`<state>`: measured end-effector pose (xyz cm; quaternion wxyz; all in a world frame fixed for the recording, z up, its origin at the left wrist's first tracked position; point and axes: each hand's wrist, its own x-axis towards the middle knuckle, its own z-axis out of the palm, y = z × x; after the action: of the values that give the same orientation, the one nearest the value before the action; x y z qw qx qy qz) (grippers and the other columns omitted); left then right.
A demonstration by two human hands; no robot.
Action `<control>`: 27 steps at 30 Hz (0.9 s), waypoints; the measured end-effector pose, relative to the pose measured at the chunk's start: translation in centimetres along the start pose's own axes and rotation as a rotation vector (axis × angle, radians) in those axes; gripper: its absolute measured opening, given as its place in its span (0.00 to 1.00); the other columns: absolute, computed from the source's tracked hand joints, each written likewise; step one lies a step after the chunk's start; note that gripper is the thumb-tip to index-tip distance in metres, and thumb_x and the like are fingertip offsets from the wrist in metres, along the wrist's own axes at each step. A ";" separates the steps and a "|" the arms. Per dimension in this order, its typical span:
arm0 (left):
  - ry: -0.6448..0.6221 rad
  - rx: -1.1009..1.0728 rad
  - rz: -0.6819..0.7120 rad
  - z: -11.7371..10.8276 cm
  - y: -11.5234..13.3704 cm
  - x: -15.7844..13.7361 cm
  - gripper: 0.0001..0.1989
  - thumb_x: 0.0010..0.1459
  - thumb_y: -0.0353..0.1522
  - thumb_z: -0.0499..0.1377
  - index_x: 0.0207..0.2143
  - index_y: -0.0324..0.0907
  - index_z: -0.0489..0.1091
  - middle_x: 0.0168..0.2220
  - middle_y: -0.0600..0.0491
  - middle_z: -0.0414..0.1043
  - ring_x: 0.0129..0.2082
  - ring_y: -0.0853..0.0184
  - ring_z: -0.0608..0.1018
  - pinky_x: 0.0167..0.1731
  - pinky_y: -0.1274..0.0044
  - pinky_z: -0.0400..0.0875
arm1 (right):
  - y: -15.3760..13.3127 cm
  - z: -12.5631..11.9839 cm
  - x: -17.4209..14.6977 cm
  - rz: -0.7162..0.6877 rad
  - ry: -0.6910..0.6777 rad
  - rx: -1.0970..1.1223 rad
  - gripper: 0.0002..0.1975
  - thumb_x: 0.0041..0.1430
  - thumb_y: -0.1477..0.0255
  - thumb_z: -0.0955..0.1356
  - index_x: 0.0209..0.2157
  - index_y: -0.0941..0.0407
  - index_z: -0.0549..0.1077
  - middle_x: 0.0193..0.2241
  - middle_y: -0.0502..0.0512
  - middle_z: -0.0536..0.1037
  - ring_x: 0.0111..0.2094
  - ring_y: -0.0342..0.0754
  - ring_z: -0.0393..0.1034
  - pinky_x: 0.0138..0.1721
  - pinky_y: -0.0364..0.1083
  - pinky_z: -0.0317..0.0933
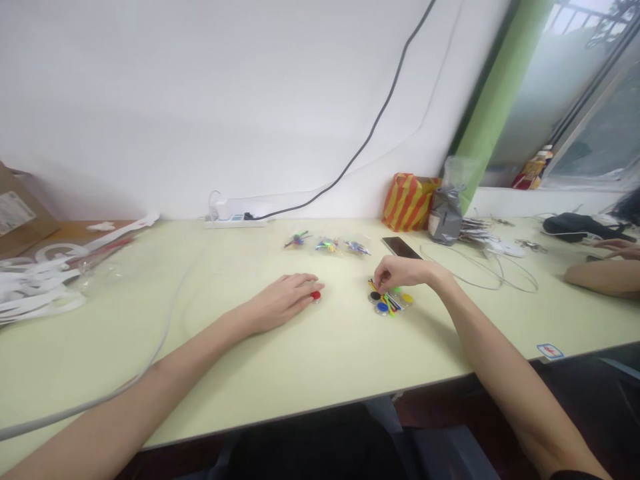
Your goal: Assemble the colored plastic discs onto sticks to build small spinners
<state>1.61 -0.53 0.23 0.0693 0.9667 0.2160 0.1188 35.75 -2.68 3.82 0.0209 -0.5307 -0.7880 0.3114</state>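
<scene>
- Coloured pieces, round discs with thin sticks, lie in a small pile on the table (300, 373), under the right hand; the sticks (392, 304) overlap too closely to count.
- Black disc (375, 296), blue disc (383, 308) and yellow disc (408, 299) show around the sticks; a green piece (397, 290) is mostly hidden by the right hand.
- Right hand (393, 273): fingertips drawn together down at the pile, beside the black disc; what they pinch, if anything, cannot be told.
- Left hand (287, 299): palm down, fingers stretched out and slightly spread, their tips partly covering a red disc (315, 295) well apart from the pile.
- Three clear bags (329, 246) lie beyond the hands, their small colourful contents blurred.
- Dark phone (400, 247) lies behind the right hand, its near end close to the wrist.
- Another person's hand (620, 249) is cut off at the right edge.
</scene>
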 end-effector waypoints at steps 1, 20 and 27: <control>0.000 0.003 -0.003 -0.1 0.1 0.0 0.22 0.73 0.38 0.43 0.63 0.48 0.64 0.62 0.46 0.64 0.60 0.58 0.68 0.60 0.65 0.62 | -0.1 0.1 0.0 0.003 0.017 0.007 0.10 0.48 0.67 0.72 0.29 0.59 0.80 0.29 0.55 0.80 0.30 0.48 0.70 0.31 0.43 0.60; 0.066 0.044 -0.079 0.2 0.3 0.1 0.26 0.72 0.37 0.45 0.70 0.46 0.48 0.65 0.46 0.60 0.64 0.58 0.64 0.62 0.65 0.59 | -2.2 1.3 0.9 -0.254 0.587 -0.304 0.08 0.60 0.73 0.65 0.31 0.57 0.77 0.25 0.52 0.71 0.27 0.44 0.61 0.32 0.44 0.52; 0.190 0.038 -0.089 1.1 0.6 0.5 0.31 0.71 0.38 0.48 0.72 0.47 0.40 0.67 0.44 0.56 0.64 0.56 0.63 0.62 0.63 0.60 | -3.8 3.0 1.6 -0.344 0.838 -0.115 0.13 0.66 0.63 0.65 0.34 0.56 0.77 0.27 0.54 0.71 0.28 0.46 0.61 0.34 0.46 0.56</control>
<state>2.58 -0.91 -0.63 0.0352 0.9417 0.2665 0.2024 30.82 -3.65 2.91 0.3598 -0.4727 -0.8042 0.0176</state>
